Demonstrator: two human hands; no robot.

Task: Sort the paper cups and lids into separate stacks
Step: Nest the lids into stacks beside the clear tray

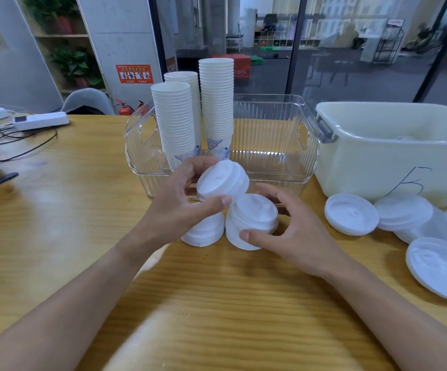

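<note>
Head view, wooden desk [56, 236]. Left hand [179, 199] grips a short stack of white lids [222, 180], fingers curled over its far side, thumb across the near edge; the stack is tilted and lifted clear of the desk. Right hand [294, 231] grips a second stack of lids [251, 218], thumb pressed on the near side, fingers bent round the far side; this stack leans left, and whether its base touches the desk is unclear. A third lid stack [203, 231] stands on the desk just below the left hand, partly hidden by it, beside the right-hand stack.

Behind the hands: clear ribbed plastic basket [270, 145] with handle cutouts. Three tall stacks of paper cups [217, 103] stand upright in its left half, blue pattern on the lowest cups. Right half of the basket shows only its floor.

Right of the basket, touching or nearly so: pale plastic tub [377, 162], blue mark drawn on its front. Loose lids [350, 216] lie scattered and overlapping on the desk in front of the tub, well apart from the hands.

Far left on the desk: white power strip [41, 120] with dark cables.
</note>
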